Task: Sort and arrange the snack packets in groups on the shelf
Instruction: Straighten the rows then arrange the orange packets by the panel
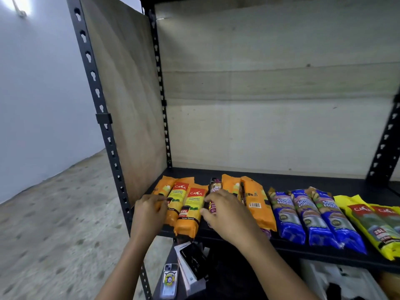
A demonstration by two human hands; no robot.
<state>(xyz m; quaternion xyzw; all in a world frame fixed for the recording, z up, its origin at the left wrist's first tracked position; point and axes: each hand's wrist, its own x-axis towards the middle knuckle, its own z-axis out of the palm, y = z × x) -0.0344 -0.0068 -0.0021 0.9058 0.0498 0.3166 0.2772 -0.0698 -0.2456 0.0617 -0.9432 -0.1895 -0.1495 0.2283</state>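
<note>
Orange packets (190,210) lie in a loose row at the left end of the black shelf (303,180), overlapping one another, the nearest one jutting over the front edge. The left hand (148,213) rests on the leftmost of them, fingers curled down over the packet tops, though whether they actually pinch one cannot be told from here. The right hand (225,215) sits just beside it, thumb and forefinger closed on a slim maroon packet (213,197) that stands between the orange packets on the left and two more orange packets (254,202) on the right, one showing its barcode side. Further right, three blue packets (311,217) lie side by side, and beyond them yellow packets (374,224) reach the frame edge. Below the shelf edge a phone (170,280) and a dark box (194,260) lie on a lower level.
</note>
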